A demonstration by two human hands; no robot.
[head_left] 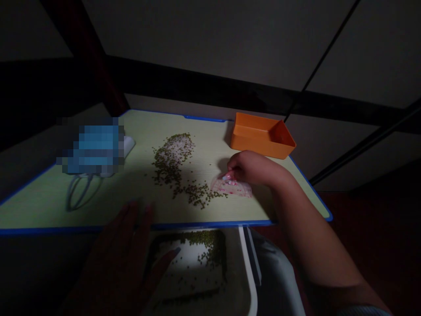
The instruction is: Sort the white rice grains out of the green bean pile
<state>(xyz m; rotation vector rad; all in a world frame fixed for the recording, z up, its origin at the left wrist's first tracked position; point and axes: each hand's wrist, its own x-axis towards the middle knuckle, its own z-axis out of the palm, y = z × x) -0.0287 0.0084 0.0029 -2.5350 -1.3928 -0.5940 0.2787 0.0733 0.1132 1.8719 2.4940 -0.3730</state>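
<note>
Tabletop [207,147]: pale green, blue-edged | box [255,141]: orange | half-disc [241,190]: pink-tinted | beans [196,193]: green | grains [179,144]: white

Both hands, the left [126,256] and the right [251,167], are bare, with no gloves. The right arm is bare too, up to a grey sleeve [363,311] with little lines in it. The left side is too dark to see a sleeve.

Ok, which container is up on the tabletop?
The orange box, beyond the right hand; the white-rimmed bin with green grains sits lower than the tabletop.
</note>
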